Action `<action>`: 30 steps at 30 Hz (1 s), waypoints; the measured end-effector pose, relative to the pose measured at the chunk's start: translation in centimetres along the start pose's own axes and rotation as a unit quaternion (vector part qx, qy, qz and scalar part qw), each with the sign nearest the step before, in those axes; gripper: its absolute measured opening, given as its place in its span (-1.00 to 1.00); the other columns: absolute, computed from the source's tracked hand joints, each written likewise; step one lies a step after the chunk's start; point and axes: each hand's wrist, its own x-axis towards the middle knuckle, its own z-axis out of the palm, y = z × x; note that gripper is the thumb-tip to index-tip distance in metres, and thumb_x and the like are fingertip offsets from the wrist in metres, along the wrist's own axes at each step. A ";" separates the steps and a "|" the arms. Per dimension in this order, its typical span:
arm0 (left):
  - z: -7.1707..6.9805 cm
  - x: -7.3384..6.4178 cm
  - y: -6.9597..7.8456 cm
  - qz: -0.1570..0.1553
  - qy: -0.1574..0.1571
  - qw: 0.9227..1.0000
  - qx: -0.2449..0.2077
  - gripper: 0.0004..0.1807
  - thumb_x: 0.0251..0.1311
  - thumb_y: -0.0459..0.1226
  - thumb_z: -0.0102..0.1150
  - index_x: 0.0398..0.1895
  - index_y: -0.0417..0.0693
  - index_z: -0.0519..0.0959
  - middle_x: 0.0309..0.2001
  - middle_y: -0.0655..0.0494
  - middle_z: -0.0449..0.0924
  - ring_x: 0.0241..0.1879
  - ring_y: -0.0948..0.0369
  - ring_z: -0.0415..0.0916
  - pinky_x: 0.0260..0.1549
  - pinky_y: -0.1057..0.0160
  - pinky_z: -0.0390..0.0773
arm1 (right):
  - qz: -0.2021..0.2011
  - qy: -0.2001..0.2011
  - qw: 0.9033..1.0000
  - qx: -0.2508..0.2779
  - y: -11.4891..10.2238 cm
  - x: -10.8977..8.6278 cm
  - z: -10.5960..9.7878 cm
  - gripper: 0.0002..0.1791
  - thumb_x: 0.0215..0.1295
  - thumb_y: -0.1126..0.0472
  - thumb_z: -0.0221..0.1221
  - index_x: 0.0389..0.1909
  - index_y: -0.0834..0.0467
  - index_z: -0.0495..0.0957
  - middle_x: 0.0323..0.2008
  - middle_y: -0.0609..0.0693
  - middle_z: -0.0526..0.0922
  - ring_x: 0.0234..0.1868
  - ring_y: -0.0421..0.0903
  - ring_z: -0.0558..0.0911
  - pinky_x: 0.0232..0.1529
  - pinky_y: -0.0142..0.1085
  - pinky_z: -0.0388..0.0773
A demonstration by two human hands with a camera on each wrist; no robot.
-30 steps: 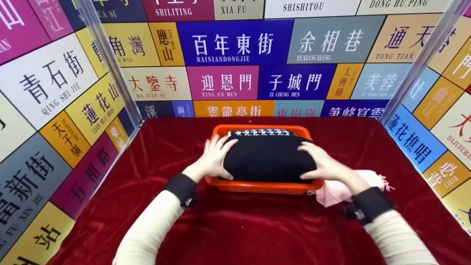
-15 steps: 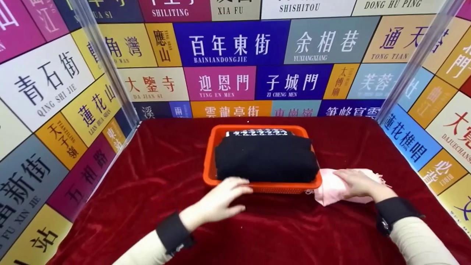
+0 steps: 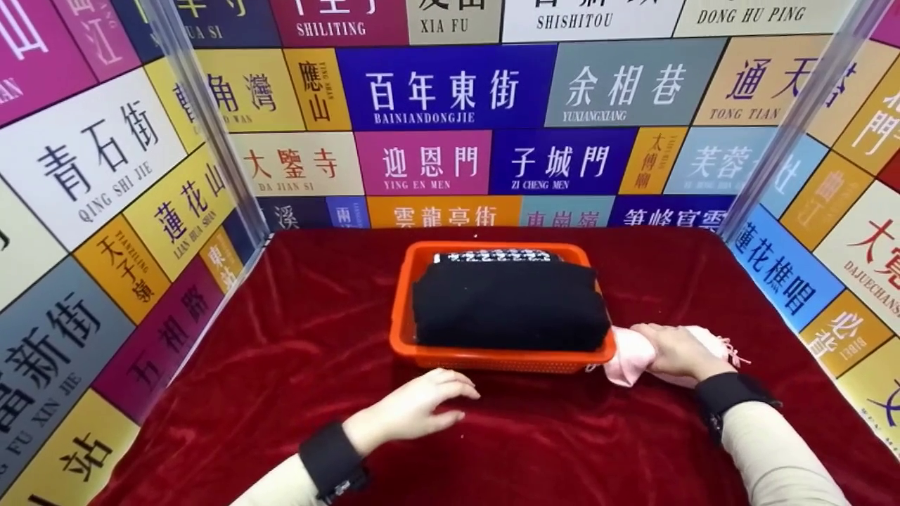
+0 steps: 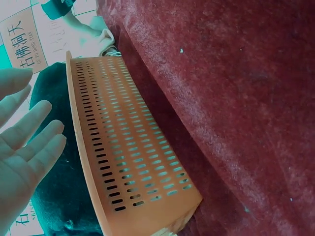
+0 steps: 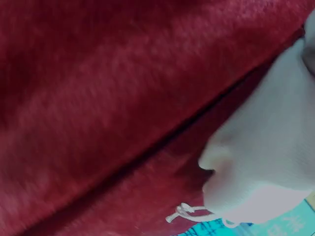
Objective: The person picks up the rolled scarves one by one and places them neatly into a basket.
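To the right of the orange basket [image 3: 503, 361], my right hand [image 3: 678, 351] grips a pink fringed scarf [image 3: 628, 357], which bunches up under the fingers. In the right wrist view the scarf [image 5: 261, 137] looks pale, with a knotted tassel hanging from its end. My left hand [image 3: 418, 406] hovers in front of the basket with nothing in it, fingers relaxed and thumb apart. The left wrist view shows that left hand [image 4: 24, 142] beside the slotted basket wall [image 4: 128, 142]. A folded black cloth [image 3: 510, 306] fills the basket.
A black-and-white patterned cloth [image 3: 492, 256] lies behind the black one in the basket. Dark red velvet [image 3: 316, 302] covers the table. Walls of coloured sign panels [image 3: 450, 88] stand at the back and both sides, with clear posts [image 3: 214, 116] at the corners.
Both hands have left the black cloth in the basket. The left drew back toward the front; the right moved onto the pink scarf, which is now gathered up in its grasp.
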 end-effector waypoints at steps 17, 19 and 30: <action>-0.9 -0.3 -0.3 -0.039 -0.010 0.999 -0.015 -0.71 0.14 -0.30 0.13 -0.04 -0.06 0.52 -0.02 0.09 0.49 0.03 0.19 0.40 0.06 0.28 0.37 | 0.115 0.148 0.980 -0.061 -0.3 -1.5 -3.9 -0.53 -0.20 0.22 0.24 -0.17 0.29 0.48 -0.38 0.30 0.57 -0.42 0.28 0.52 -0.52 0.15 0.35; -0.9 -0.4 -0.4 -0.040 -0.018 0.999 -0.018 -0.71 0.14 -0.29 0.12 -0.04 -0.07 0.52 -0.03 0.09 0.50 0.01 0.19 0.41 0.05 0.28 0.38 | 0.167 0.176 0.969 -0.048 -0.6 -1.1 -5.9 -0.55 -0.15 0.17 0.23 -0.16 0.28 0.45 -0.37 0.32 0.55 -0.40 0.30 0.50 -0.52 0.17 0.32; -1.7 -0.5 -1.3 -0.087 -0.142 0.986 -0.030 -0.69 0.12 -0.31 0.14 -0.04 -0.17 0.51 -0.31 0.00 0.61 -0.35 0.19 0.53 -0.32 0.40 0.49 | 0.094 0.406 0.900 0.128 -12.0 0.9 -15.8 -0.27 -0.53 0.29 0.40 -0.10 0.39 0.52 -0.22 0.24 0.63 -0.14 -0.37 0.55 -0.13 -0.65 0.34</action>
